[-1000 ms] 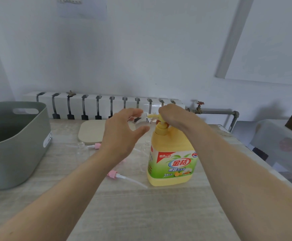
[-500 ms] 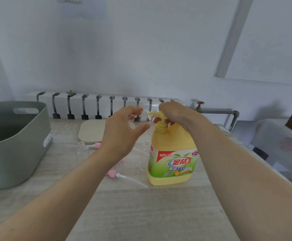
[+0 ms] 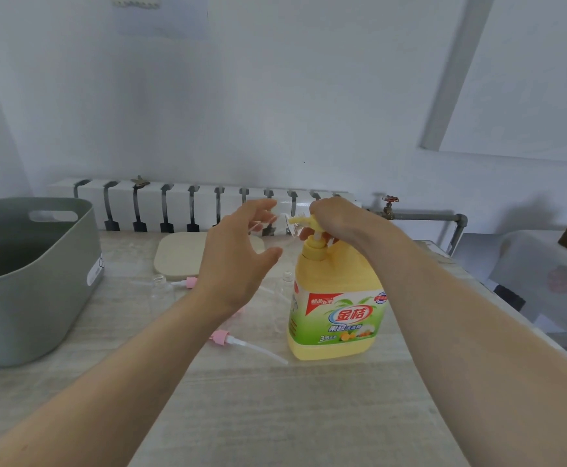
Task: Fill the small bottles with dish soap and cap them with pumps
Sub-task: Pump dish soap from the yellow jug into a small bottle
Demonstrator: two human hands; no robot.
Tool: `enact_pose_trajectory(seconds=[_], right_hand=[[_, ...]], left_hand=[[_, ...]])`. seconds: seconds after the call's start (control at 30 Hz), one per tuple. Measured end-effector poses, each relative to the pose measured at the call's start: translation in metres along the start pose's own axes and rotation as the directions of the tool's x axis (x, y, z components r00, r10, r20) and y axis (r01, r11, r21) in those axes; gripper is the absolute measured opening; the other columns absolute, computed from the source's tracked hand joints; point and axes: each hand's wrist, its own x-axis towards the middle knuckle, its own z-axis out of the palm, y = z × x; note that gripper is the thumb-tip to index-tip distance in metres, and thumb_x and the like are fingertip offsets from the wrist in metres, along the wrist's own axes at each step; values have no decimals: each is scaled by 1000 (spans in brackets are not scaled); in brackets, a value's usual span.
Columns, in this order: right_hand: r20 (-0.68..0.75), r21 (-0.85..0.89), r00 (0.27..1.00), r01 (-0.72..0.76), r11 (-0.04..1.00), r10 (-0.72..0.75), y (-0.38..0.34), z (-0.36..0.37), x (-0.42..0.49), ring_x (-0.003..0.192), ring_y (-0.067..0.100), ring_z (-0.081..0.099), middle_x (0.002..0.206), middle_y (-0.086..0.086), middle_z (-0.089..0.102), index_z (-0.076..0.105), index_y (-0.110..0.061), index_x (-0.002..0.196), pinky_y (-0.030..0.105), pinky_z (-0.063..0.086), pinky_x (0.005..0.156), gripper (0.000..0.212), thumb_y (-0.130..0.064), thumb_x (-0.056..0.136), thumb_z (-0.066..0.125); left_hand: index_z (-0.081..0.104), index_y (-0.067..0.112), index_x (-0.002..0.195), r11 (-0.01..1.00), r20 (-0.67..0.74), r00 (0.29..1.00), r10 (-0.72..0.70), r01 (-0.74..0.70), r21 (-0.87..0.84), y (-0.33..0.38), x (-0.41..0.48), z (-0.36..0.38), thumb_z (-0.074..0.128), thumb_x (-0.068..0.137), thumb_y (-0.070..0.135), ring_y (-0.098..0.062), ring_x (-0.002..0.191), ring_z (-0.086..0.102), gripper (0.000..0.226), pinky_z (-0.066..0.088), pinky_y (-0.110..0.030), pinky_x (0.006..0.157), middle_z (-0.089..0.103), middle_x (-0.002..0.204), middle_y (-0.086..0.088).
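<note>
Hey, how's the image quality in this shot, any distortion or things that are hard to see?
Head view: soft even light, faint shadows; the wide angle bows the radiator; the clear bottle in the left hand barely shows; the dish soap bottle label is legible; the right hand partly hides the soap pump.

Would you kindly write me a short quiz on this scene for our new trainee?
1. True or false: the right hand grips the yellow pump head of the dish soap bottle.
2. The nearest pink pump lies: A on the table; B inside a bottle; C in a hand.
3. Fill in: the grey tub stands on the person's ___ side.
Key: 1 true; 2 A; 3 left.
</note>
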Motion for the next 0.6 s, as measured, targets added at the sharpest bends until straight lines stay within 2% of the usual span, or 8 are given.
enact_pose_trajectory(seconds=[0.07, 0.17, 0.27, 0.33, 0.4, 0.5, 0.6], right_hand=[[2, -4, 1000, -1, 1000, 1, 0, 0, 0, 91, 26, 44, 111, 17, 64, 45, -11, 71, 47, 36, 102, 29, -16, 95, 29], [-14, 16, 1000, 8, 1000, -7, 1, 1, 3, 85, 25, 44, 105, 16, 65, 43, -11, 68, 40, 36, 87, 30, -12, 93, 27], [-15, 23, 1000, 17, 1000, -17, 2, 1, 3, 72, 21, 40, 84, 8, 57, 38, -13, 65, 38, 33, 78, 30, -8, 92, 27], [-27, 5, 1000, 1, 1000, -1, 2, 4, 2, 65, 18, 29, 69, 2, 40, 30, -15, 63, 38, 28, 74, 30, -5, 91, 29], [-64, -35, 998, -13, 999, 10, 3, 7, 2, 63, 18, 25, 65, 0, 28, 24, -17, 62, 36, 25, 69, 30, -4, 88, 31], [-87, -101, 996, 0, 995, -9, 3, 8, 1, 57, 17, 24, 60, -1, 28, 26, -18, 58, 32, 21, 58, 31, -5, 85, 31], [-83, -108, 997, -10, 994, 1, 6, 8, 2, 57, 17, 25, 60, -3, 28, 26, -20, 60, 32, 20, 57, 28, -10, 85, 32]], left_hand=[[56, 27, 125, 1000, -8, 1000, 2, -2, -13, 0, 0, 0, 78, 77, 11, -3, 104, 56, 54, 42, -21, 93, 59, 106, 21], [60, 27, 115, 1000, -11, 1000, 3, -3, 3, 0, 0, 0, 78, 77, 13, -5, 104, 57, 44, 42, -22, 93, 61, 106, 20], [61, 29, 113, 1000, -8, 1000, -1, 1, 0, 0, 0, 0, 78, 77, 14, -5, 103, 57, 42, 39, -19, 90, 61, 106, 20], [61, 29, 113, 1000, -3, 1000, -5, 5, 3, -1, -1, 0, 78, 77, 13, -4, 103, 56, 43, 38, -16, 89, 62, 106, 20], [61, 29, 113, 1000, 2, 1000, -11, 11, 10, -3, -2, 0, 78, 77, 12, -3, 104, 56, 43, 36, -11, 87, 61, 106, 21], [61, 30, 112, 1000, 17, 999, -30, 30, 2, -5, -3, 1, 79, 77, 14, 0, 101, 56, 43, 34, -2, 80, 62, 105, 23], [61, 30, 112, 999, 22, 999, -41, 42, -8, -6, -4, 2, 79, 76, 15, 1, 99, 57, 43, 35, -1, 78, 64, 106, 21]])
